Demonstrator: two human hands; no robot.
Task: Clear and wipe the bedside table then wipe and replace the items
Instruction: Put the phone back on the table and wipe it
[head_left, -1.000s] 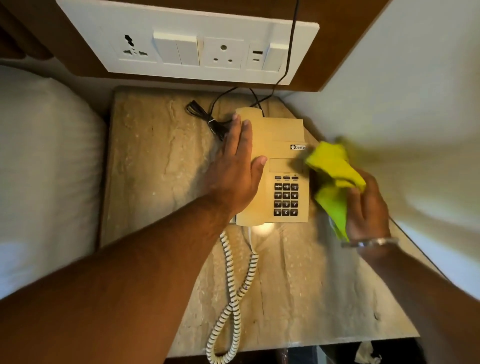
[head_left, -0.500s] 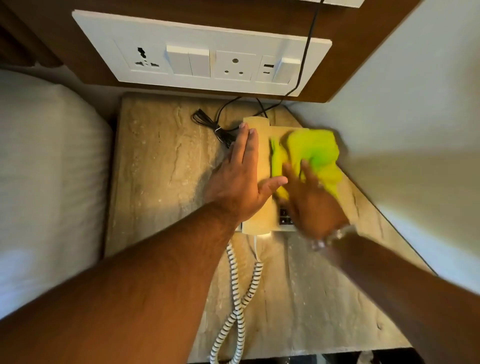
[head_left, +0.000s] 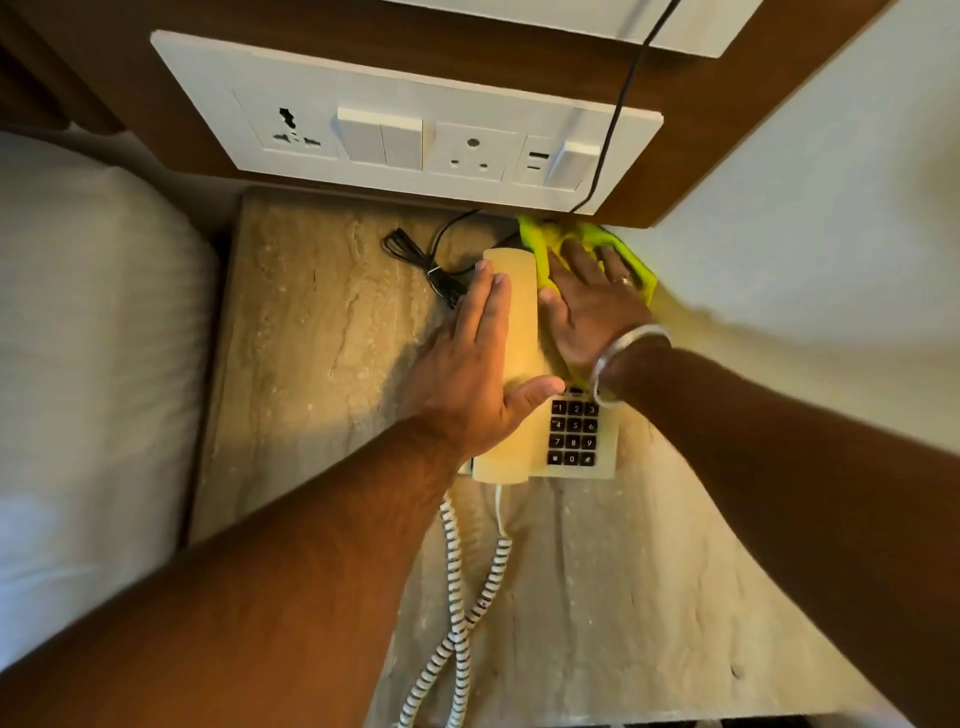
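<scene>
Since half a second ago our right hand (head_left: 592, 306) has pushed the yellow-green cloth (head_left: 636, 260) up the phone toward twelve o'clock, from the middle of the body to its far end under the wall panel. That hand lies flat, fingers spread, pressing the cloth down rather than gripping it; cloth shows beyond the fingertips and in a strip along the thumb side.

We judge this to be the wiping of an item, the beige telephone (head_left: 519, 441), which sits on the marble table (head_left: 311, 364) toward the one o'clock corner. Its handset (head_left: 519, 312) rests in the cradle on the left side, and the dark keypad (head_left: 574, 434) shows bare at the near end, just at six o'clock of our right wrist.

Our left hand (head_left: 467, 374) lies open and flat along the nine o'clock edge of the handset, thumb hooked across it. We take this as bracing: it keeps the light phone from sliding and the handset from lifting while the other hand rubs.

Out from the phone, the coiled cord (head_left: 457, 597) trails toward six o'clock and off the table's near edge, and a bundled black cable (head_left: 426, 265) lies at eleven o'clock of the handset. Above it, a white socket panel (head_left: 405, 130) hangs on the wood backing, and a white pillow (head_left: 88, 338) fills nine o'clock.
</scene>
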